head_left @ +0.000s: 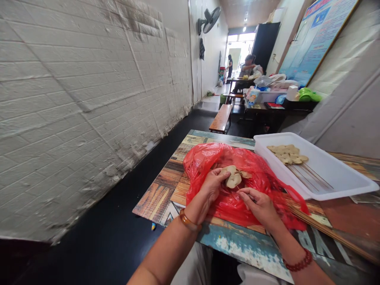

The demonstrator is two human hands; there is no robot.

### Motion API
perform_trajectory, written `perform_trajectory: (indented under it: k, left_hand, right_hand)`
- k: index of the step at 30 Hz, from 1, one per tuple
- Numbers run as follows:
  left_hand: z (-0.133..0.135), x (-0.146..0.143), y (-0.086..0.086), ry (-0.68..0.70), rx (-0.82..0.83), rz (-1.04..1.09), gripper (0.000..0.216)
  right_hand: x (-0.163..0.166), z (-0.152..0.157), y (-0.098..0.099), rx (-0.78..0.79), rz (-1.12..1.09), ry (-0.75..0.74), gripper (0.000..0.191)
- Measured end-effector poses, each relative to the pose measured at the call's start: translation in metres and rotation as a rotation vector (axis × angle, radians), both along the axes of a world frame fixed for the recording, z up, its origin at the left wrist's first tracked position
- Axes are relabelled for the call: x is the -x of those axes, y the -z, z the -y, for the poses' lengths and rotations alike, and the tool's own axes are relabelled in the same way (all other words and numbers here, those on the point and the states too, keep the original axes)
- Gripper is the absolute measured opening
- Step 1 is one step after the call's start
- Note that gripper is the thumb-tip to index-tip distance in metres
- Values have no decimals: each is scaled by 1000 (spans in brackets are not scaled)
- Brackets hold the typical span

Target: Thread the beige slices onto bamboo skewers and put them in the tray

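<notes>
Over an open red plastic bag (213, 152), my left hand (212, 184) is closed on a pale beige, round-edged food slice (234, 180), thumb on top. My right hand (257, 202) pinches a thin wooden skewer (238, 188), whose tip end meets the lower edge of the slice. More beige pieces (246, 174) show in the bag just behind it. To the right, a white plastic tray (350, 180) holds several skewered slices (287, 153) with their sticks pointing toward me. A bundle of bare skewers (329, 227) lies on the table beside my right forearm.
The wood-patterned table (160, 194) carries the bag and tray. Beyond it stand a wooden bench (221, 118) and a dark table (285, 113) piled with bags and a green item (308, 95). A white wall (89, 99) runs along the left. Two people are farther back.
</notes>
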State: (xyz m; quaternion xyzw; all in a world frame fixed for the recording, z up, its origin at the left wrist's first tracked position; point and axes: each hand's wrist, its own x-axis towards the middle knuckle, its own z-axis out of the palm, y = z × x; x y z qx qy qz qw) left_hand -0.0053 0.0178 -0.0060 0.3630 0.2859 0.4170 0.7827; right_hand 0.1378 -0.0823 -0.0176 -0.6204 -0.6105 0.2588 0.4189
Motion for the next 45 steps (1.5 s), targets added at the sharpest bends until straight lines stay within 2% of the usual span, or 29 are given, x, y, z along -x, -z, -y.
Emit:
perform_trajectory:
  k: [4, 8, 14, 30, 34, 45]
  left_hand:
    - [-3, -1, 1, -85, 0, 41, 43]
    - [-3, 0, 0, -29, 23, 55, 43]
    - [-1, -3, 4, -23, 12, 3, 40]
    - [8, -11, 12, -2, -8, -49, 37]
    - [12, -13, 11, 17, -11, -70, 35]
    - [39, -7, 5, -81, -7, -183, 47]
  right_hand:
    - [0, 1, -1, -4, 6, -11, 34]
    - [-1, 2, 0, -26, 44, 12, 34]
    - [0, 4, 1, -110, 108, 20, 30]
    - [-3, 6, 6, -119, 99, 52, 32]
    - [-5, 5, 7, -141, 66, 42, 30]
    - [-4, 5, 14, -228, 12, -63, 30]
